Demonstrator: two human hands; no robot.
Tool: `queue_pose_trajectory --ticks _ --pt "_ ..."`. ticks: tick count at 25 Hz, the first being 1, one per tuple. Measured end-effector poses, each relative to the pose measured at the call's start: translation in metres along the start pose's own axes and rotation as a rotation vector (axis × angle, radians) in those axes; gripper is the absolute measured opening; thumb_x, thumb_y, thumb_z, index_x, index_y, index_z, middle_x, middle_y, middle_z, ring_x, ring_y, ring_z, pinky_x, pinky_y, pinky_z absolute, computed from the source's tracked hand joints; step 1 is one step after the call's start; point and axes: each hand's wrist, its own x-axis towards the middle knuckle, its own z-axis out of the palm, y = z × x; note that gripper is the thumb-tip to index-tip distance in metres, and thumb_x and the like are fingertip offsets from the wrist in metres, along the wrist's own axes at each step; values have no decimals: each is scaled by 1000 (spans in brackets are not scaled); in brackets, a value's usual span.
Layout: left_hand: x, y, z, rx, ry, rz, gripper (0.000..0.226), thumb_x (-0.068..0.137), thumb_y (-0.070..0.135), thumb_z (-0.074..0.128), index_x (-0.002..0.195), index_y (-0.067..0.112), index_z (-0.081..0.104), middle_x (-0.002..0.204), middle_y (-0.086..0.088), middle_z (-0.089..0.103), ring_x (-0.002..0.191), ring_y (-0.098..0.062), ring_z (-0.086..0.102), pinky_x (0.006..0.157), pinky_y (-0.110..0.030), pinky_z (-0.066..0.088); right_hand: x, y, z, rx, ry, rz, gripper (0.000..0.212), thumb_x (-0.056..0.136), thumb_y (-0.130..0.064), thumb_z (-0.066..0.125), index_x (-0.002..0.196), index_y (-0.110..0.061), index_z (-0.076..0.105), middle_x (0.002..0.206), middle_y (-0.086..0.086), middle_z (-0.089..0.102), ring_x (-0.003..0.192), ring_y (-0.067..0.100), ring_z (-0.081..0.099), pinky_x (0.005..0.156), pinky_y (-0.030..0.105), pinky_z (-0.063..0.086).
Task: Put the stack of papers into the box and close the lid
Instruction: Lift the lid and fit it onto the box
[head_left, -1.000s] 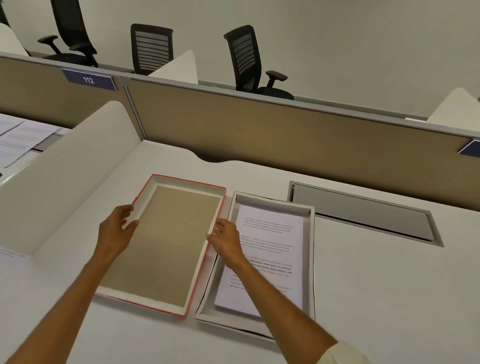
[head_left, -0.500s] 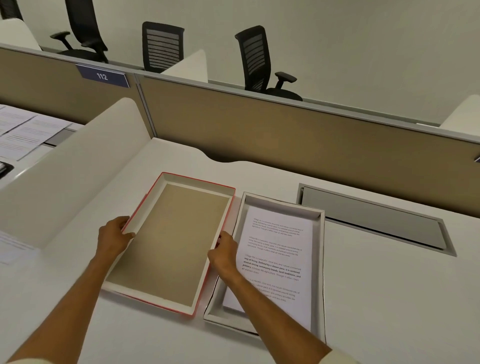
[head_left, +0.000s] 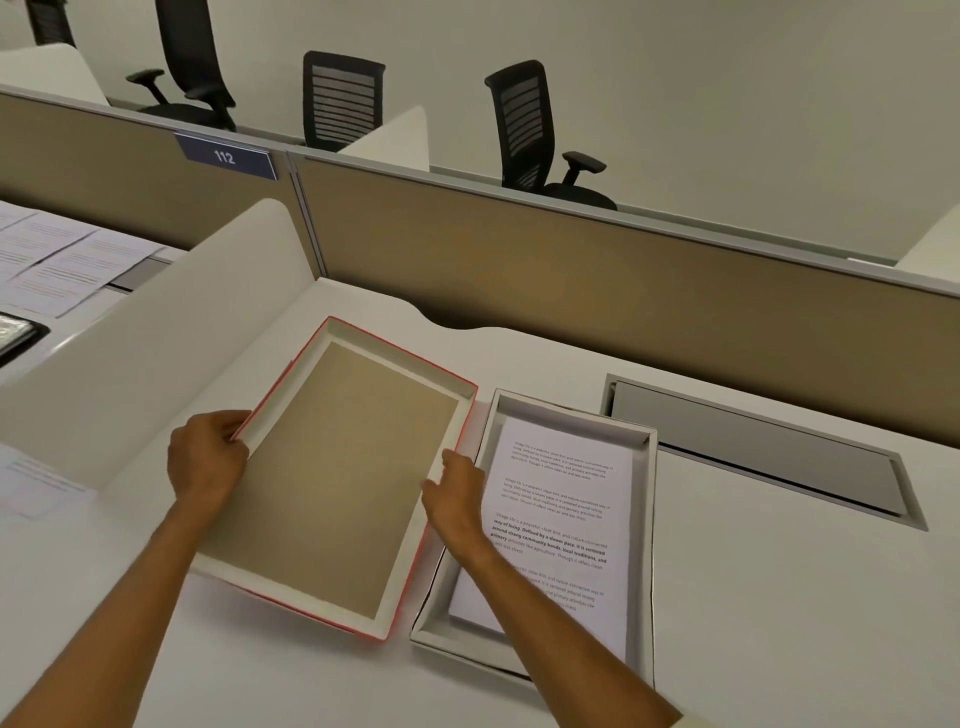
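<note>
Both hands, the left hand (head_left: 208, 457) and right hand (head_left: 457, 493), pinched the long sides of the red-edged cardboard lid (head_left: 343, 478), open side up, ready to turn over the white box (head_left: 644, 519) just right, where the stack of printed papers (head_left: 561, 499) lay on the white worktop (head_left: 779, 597).

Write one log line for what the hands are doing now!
papers: in box | left hand, right hand: gripping lid | lid: not on box

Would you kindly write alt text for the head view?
Both hands, left hand and right hand, grip the upturned red-edged lid on a white desk. Beside it, the open box holds printed papers.
</note>
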Motion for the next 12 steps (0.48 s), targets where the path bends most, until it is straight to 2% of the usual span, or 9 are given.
queue_pose_trajectory --ticks 1,2,3,5,6,7,8,10,12 --pt "-3 6 -6 9 13 26 55 73 -14 50 116 12 72 110 -16 75 98 -39 69 86 -50 58 1 -14 -1 -14 -7 -37 50 80 5 58 57 -29 29 58 -11 33 53 7 34 42 6 29" --pt "-6 12 -11 16 28 43 55 73 -13 50 116 12 72 110 -15 75 97 -39 69 85 -50 58 2 -28 -1 -13 -21 -72 50 81 2 60 57 -25 25 58 -9 26 57 10 29 48 9 26" --pt "-9 19 -15 13 44 50 54 73 -13 50 116 13 72 110 -15 75 97 -39 69 85 -50 58 5 -42 -2 5 -43 -98 45 80 0 61 56 -19 28 58 -5 26 60 12 30 54 17 29" --pt "-18 34 -22 -6 81 51 51 75 -11 51 116 12 72 110 -15 75 98 -38 69 87 -49 57 9 -67 -1 100 -79 -141 25 82 -3 64 60 -1 53 59 13 46 61 15 49 64 25 44" --pt "-22 42 -26 -11 98 61 50 75 -10 52 116 11 72 110 -15 75 98 -38 69 88 -49 57 9 -80 0 181 -109 -147 13 85 -6 66 74 1 68 69 17 62 68 19 64 71 29 54" --pt "-27 49 -29 -10 114 75 49 75 -9 53 115 12 72 109 -14 75 98 -38 70 88 -49 57 9 -91 0 246 -138 -136 11 87 -9 67 88 0 73 81 16 71 78 22 72 80 31 59" --pt "-32 56 -32 -8 128 93 48 76 -8 54 115 12 72 109 -14 76 97 -39 69 88 -50 57 8 -101 0 297 -153 -118 15 89 -13 67 95 -1 73 85 13 73 81 24 74 83 34 61" --pt "-44 69 -35 -3 163 133 44 78 -5 57 116 11 71 108 -15 76 96 -41 69 87 -50 57 7 -118 1 360 -184 -99 20 89 -23 67 93 -4 72 84 11 72 78 25 74 80 36 62" --pt "-56 82 -37 22 194 176 38 84 0 61 121 7 67 108 -20 75 95 -45 69 87 -54 56 7 -134 5 376 -241 -56 33 87 -34 67 103 -5 66 94 14 73 77 24 75 74 32 63"
